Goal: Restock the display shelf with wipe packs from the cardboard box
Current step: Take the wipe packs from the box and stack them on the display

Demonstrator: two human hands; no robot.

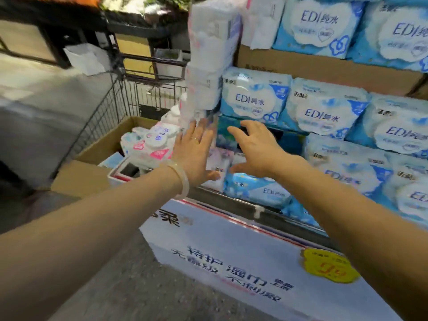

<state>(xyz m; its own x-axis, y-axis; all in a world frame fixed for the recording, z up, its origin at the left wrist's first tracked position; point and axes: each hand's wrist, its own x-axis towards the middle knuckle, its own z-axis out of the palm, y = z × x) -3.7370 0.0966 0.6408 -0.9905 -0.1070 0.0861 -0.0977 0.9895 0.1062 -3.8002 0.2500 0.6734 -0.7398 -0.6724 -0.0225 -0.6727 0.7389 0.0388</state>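
My left hand point(194, 154), fingers straight, reaches toward the foot of a tall white stack of wipe packs point(209, 56) at the left end of the display shelf point(254, 207). My right hand point(257, 150) is spread open just beside it, over a gap in the row, holding nothing. Blue wipe packs point(254, 98) fill the shelf tiers to the right. The cardboard box point(108, 144) sits in a wire cart at left, with pink-and-white wipe packs point(150, 144) inside.
A wire cart point(104, 112) stands left of the shelf. A printed panel with a yellow price tag point(328, 266) fronts the shelf base. Dark racks point(139, 31) with produce stand behind the cart. Grey floor point(41, 107) lies at left.
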